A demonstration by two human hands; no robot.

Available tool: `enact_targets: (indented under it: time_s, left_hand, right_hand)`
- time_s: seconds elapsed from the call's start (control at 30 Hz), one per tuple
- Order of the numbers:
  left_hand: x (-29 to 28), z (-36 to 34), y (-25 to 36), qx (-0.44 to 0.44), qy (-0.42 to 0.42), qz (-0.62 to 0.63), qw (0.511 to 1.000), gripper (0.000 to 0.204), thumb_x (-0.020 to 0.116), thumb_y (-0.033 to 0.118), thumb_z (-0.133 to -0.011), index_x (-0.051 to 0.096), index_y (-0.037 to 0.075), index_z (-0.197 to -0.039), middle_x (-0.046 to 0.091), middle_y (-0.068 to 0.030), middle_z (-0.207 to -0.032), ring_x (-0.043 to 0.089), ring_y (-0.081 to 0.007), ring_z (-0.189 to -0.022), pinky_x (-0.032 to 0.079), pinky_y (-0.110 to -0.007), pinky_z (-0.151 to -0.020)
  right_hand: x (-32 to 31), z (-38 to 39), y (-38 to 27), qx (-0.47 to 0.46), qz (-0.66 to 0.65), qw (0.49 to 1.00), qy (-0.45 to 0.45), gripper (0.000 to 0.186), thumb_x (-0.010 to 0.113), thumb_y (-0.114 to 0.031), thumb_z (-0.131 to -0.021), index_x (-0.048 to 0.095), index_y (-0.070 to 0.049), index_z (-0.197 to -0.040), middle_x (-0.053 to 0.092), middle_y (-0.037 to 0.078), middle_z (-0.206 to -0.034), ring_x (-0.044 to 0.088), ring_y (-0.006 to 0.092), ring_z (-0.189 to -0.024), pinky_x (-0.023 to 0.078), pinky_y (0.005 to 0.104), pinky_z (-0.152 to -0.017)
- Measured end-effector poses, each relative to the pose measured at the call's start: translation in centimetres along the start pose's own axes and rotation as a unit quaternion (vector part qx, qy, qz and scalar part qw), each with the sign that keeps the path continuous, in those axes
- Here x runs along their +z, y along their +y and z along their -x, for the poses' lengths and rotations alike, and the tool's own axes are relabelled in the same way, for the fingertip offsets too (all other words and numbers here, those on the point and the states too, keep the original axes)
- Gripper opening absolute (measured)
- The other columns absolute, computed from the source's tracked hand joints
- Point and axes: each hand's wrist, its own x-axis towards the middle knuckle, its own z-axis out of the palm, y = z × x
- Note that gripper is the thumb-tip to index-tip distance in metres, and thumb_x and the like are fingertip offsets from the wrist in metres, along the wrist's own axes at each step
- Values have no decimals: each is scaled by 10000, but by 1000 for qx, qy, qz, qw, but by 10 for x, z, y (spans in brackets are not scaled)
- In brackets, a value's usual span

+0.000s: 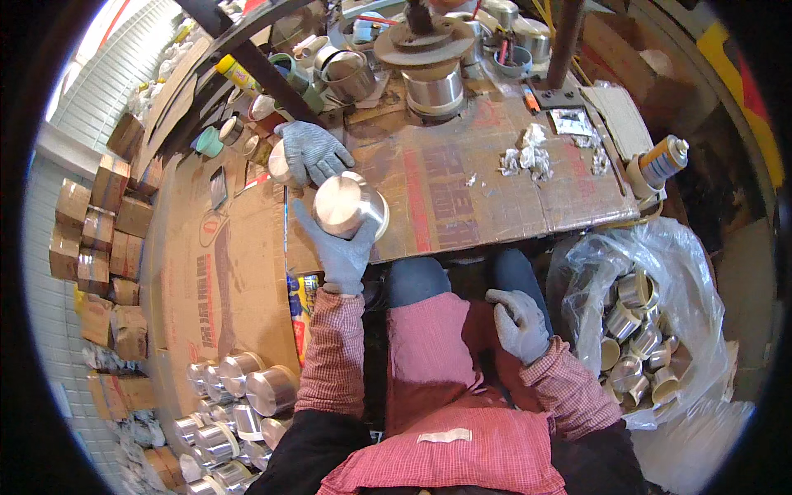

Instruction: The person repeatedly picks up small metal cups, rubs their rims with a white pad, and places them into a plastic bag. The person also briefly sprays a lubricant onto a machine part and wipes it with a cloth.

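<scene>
My left hand, in a grey glove, grips a shiny metal cup at the table's near edge. The cup's round, flat end is turned up, and a pale band shows at its lower right side. Just beyond it lies a loose grey glove, partly over another round metal piece. My right hand, also gloved, is above my right thigh. Its fingers are loosely bent and nothing shows in them.
A machine's round plate and spindle press over a metal cylinder. Stacked metal cups stand lower left. A clear plastic bag of cups hangs at right. A spray can and crumpled white scraps are on the cardboard-covered table.
</scene>
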Motion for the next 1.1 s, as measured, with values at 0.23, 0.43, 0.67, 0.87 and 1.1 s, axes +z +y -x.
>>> enact_targets:
  time_s: [0.23, 0.43, 0.67, 0.87, 1.1]
  left_hand:
    - [0, 2, -2, 3, -20, 21, 1000, 1288, 921, 80, -720, 37, 18, -1655, 323, -216, -1579, 406, -319, -1440, 413, -434, -1172]
    - [0, 3, -5, 9, -16, -40, 999, 1316, 958, 176, -719, 43, 15, -1651, 347, -230, -1570, 408, -336, -1438, 361, -447, -1206]
    - [1, 5, -6, 26, -14, -48, 998, 1311, 956, 174, -719, 45, 15, -1649, 354, -237, -1566, 425, -338, -1428, 362, -459, -1205]
    - [1, 5, -3, 18, -29, 4, 999, 1324, 947, 114, -714, 18, 44, -1655, 369, -222, -1560, 455, -328, -1406, 416, -441, -1172]
    - [15, 20, 49, -35, -15, 293, 955, 1334, 937, 153, -749, -27, 96, -1669, 365, -193, -1576, 464, -308, -1414, 465, -417, -1137]
  right_hand:
    - [5, -28, -19, -13, 7, 1000, 6, 255, 642, -55, -929, 702, -38, -1176, 746, 151, -1071, 701, 367, -985, 541, 445, -897]
    - [-10, -28, -31, -45, 29, 997, -48, 286, 628, -26, -915, 689, -32, -1194, 732, 157, -1041, 684, 361, -920, 531, 459, -849]
    - [-25, -57, -42, -134, 68, 988, -34, 292, 635, -16, -902, 691, -35, -1188, 730, 156, -1061, 674, 369, -928, 525, 461, -872]
    - [-38, -105, -62, -137, 57, 988, -30, 297, 634, -32, -921, 694, -30, -1212, 717, 190, -1059, 678, 393, -949, 530, 437, -869]
    - [-27, -231, -43, -51, -167, 983, 52, 795, 769, -147, -905, 353, 60, -1551, 480, 215, -1529, 515, 312, -1378, 441, 368, -1119]
